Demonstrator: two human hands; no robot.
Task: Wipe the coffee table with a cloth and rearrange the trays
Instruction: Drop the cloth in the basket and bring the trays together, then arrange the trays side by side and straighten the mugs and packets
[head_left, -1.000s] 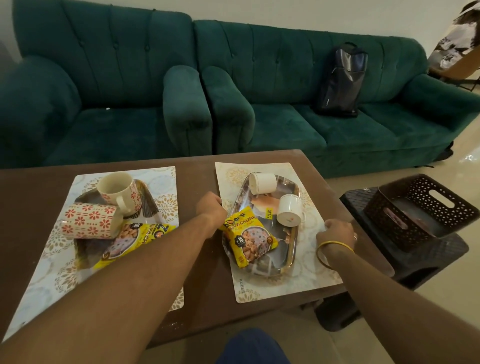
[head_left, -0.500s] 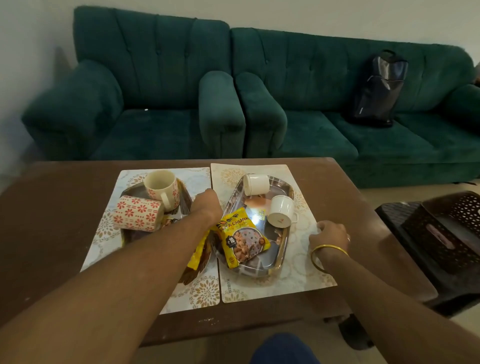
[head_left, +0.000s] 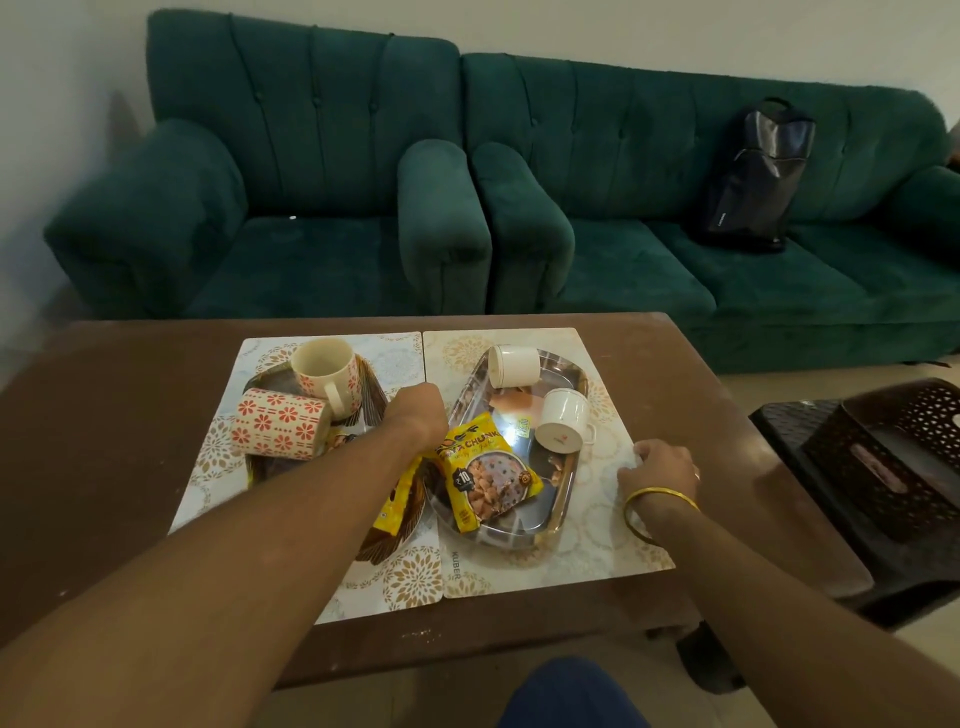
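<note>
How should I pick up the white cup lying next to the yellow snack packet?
Take the white cup by its handle, which seems to stick out on the side toward the right hand. It lies tipped on the steel tray, so come from the right and above, clear of the snack packet.

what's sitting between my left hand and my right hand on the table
In the head view, the steel tray with a yellow snack packet and a tipped white cup.

Likely a home living room, green sofas (head_left: 675, 208), coffee table (head_left: 104, 441)
</note>
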